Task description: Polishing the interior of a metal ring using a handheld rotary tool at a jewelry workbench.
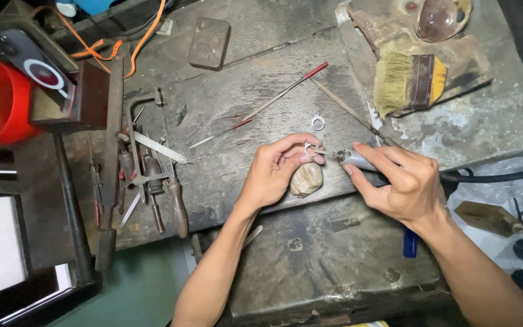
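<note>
Worn, scarred wooden surface point(261, 79) of a jeweller's workplace, seen from above. The left hand point(276, 172) pinches a small silver ring point(311, 149) between thumb and fingertips, braced over a rounded wooden peg point(306, 179). The right hand point(404, 181) has its fingers closed around a rotary handpiece point(355, 159), tip meeting the ring; its cable point(497, 175) trails right. Work on this ring appears under way; how much finishing is left cannot be told. A second ring point(318, 123) lies just beyond, untouched. Needle files point(261, 108) cross behind it; a brush point(407, 82) lies far right, a saw frame point(146, 151) and hand tools left, none obstructing the hands.
</note>
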